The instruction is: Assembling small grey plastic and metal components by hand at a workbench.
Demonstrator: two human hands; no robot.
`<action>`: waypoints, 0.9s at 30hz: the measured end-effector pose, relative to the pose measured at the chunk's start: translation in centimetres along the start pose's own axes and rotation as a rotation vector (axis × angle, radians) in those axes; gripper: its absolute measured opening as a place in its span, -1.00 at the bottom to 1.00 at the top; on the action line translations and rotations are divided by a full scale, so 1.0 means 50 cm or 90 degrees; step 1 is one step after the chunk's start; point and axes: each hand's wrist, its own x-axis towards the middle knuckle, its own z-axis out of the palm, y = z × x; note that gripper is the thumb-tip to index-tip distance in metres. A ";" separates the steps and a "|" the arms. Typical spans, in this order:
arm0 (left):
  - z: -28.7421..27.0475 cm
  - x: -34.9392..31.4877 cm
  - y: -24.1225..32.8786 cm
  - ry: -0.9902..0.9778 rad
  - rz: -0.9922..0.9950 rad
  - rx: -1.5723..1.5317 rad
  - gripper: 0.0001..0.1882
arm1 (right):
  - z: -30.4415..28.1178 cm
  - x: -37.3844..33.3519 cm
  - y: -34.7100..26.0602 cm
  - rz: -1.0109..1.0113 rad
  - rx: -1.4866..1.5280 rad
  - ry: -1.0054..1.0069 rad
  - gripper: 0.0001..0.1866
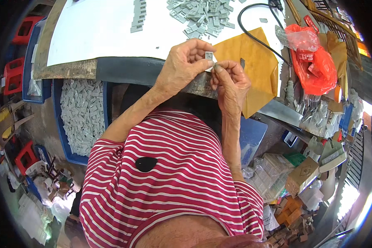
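Over the table's near edge, my left hand (185,64) pinches a small grey rectangular piece (209,55) between thumb and fingers. My right hand (231,82) is close beside it, thumb and forefinger pressed together by the piece's lower end. Whatever those fingertips hold, if anything, is too small to make out. Farther back on the white sheet (91,33) lies a heap of similar grey pieces (204,18). To its left, several more pieces form an overlapping row (139,16). A brown paper envelope (260,58) lies just right of my hands.
A blue bin (58,124) full of grey pieces stands below the table at left. A black cable (246,31) loops across the envelope. A red plastic bag (314,70) sits on the right, with cardboard boxes (302,175) lower down. Red stools (14,74) stand far left.
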 end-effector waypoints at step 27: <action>0.006 -0.006 -0.015 -0.046 0.205 0.227 -0.81 | -0.016 -0.001 -0.009 0.013 0.016 0.006 -0.91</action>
